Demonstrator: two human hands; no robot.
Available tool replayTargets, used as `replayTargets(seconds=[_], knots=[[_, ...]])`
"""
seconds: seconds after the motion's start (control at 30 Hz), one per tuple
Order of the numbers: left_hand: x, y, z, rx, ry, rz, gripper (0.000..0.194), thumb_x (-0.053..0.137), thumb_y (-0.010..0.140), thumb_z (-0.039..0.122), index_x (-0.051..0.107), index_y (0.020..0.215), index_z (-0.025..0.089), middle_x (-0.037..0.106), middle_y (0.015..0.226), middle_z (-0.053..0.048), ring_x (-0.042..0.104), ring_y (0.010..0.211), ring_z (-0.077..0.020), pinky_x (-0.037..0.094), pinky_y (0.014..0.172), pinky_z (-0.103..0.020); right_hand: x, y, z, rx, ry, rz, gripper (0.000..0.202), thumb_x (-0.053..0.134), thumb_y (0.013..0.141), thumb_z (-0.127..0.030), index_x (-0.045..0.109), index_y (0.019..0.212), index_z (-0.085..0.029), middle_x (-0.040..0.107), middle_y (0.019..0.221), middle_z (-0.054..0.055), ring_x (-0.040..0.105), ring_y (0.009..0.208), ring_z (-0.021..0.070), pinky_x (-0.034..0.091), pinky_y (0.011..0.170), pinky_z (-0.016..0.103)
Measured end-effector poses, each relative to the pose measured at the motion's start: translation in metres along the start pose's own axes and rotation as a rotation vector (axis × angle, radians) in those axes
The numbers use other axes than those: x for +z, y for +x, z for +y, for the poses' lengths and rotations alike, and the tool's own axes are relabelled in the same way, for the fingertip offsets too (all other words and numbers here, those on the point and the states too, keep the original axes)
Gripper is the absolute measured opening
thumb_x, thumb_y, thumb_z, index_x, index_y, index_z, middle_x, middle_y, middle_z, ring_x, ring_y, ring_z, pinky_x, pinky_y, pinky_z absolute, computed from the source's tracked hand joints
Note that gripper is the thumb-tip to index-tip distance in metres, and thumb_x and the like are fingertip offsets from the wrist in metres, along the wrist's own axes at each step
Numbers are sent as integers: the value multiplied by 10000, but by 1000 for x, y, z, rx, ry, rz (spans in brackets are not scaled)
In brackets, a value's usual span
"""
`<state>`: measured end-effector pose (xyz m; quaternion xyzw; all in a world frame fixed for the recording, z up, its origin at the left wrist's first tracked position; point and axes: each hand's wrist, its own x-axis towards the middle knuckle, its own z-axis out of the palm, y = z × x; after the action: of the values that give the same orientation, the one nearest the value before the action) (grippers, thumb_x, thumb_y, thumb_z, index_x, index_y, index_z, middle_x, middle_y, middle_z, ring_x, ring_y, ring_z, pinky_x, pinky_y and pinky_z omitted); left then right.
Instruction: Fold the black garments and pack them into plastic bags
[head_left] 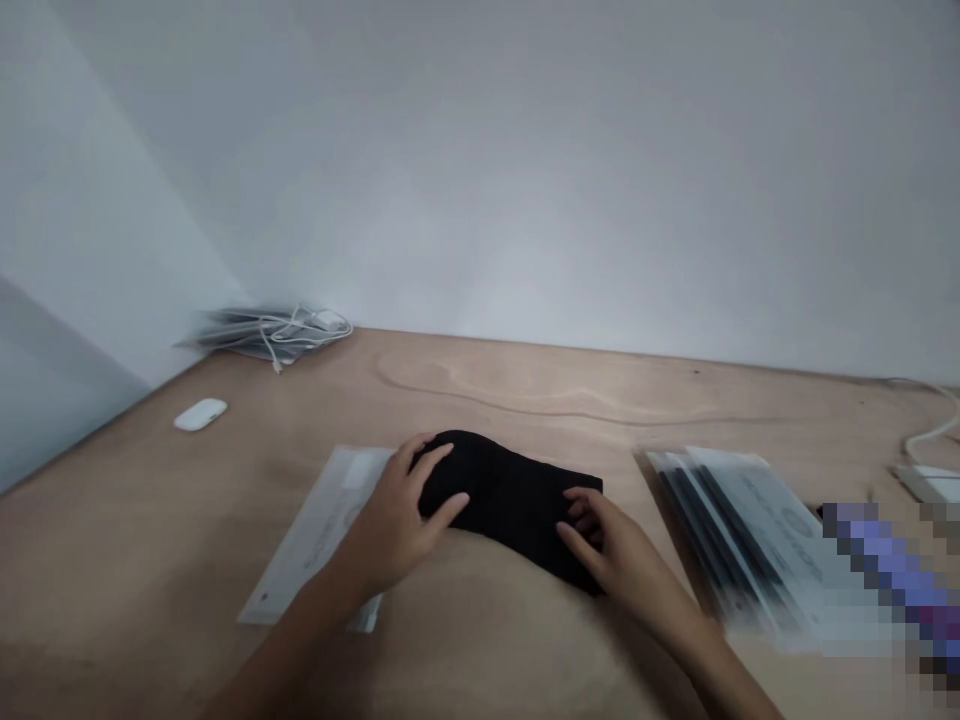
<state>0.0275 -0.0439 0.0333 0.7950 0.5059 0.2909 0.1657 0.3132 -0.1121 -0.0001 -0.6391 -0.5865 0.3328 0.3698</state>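
A black cloth item (502,500), curved at its left end, lies flat on the wooden table. My left hand (405,510) rests at its left end with the fingers spread over the fabric. At the right end is my right hand (600,540), its fingers bent and apart over the cloth. A frosted plastic bag (300,560) with printing lies partly under my left forearm. Right of my right hand, several overlapping plastic bags (772,530) show dark contents.
Grey bags (232,335) with a white cable (289,330) on top sit in the back left corner. A white case (200,414) is at the left. At the right are a white device (937,485) with a cord and a pixelated patch. A wall stands behind the table (525,385).
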Motion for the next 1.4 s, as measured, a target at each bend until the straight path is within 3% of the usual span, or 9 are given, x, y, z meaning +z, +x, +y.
replayTargets(seconds=[0.17,0.3,0.57,0.67,0.83,0.9,1.0,1.17,1.4], knots=[[17,16,-18,-60,80,-107,528,600,872,253,524,1394,233,540,1425,-135,522,1326,-310,410,1115,-504,-8,7,32,-139,-304,48,298,595,874,-313,666,1143,-208,642,1025,100,641,884,259,546,829,437],[14,33,-26,-131,21,-157,512,603,891,409,556,1355,197,606,1372,-152,547,1299,-319,436,1078,-473,-24,25,43,-96,-377,273,402,576,903,-417,636,1223,-182,605,1029,118,625,910,287,532,858,465],[-1,70,-24,-147,-33,-255,122,606,794,327,678,791,229,706,782,-49,672,791,-248,516,786,-351,-34,40,31,-104,-255,341,368,530,926,-533,675,933,-194,645,1003,127,638,880,274,538,821,430],[-40,57,-9,-68,-116,-327,142,611,795,384,662,783,252,700,916,-27,657,863,-218,503,854,-327,-57,24,13,-74,-21,241,333,566,932,-544,644,969,-223,686,971,73,652,887,235,531,783,347],[-93,10,28,-51,-392,-844,268,834,689,454,734,917,356,718,1039,33,669,941,-220,535,856,-297,-94,-8,-22,56,343,-310,331,525,976,-550,634,952,-238,720,823,47,666,713,206,532,691,339],[-82,-11,38,-56,-306,-790,309,811,747,433,726,1041,388,710,1147,30,681,981,-222,555,859,-309,-86,-18,-29,62,260,-396,325,536,974,-540,662,1012,-243,745,913,68,703,794,233,560,767,380],[-39,-40,38,30,-51,-554,466,732,848,432,641,1304,396,511,1521,-23,535,1329,-315,479,1066,-465,-45,-35,-20,-17,-45,-222,320,580,959,-504,683,1142,-262,701,1251,100,668,1134,288,522,995,450],[24,-64,18,311,218,-477,733,597,958,468,263,1595,324,248,1669,-57,270,1508,-373,285,1184,-621,25,-60,27,-302,-523,-57,541,485,1016,-459,479,1489,-198,417,1583,126,443,1426,325,455,1114,523],[45,-30,6,379,421,-428,538,370,1069,359,337,1567,157,286,1645,-112,313,1501,-301,249,1218,-512,22,-36,46,-475,-827,-26,633,401,1059,-426,196,1614,-199,285,1637,95,338,1487,285,356,1188,532]])
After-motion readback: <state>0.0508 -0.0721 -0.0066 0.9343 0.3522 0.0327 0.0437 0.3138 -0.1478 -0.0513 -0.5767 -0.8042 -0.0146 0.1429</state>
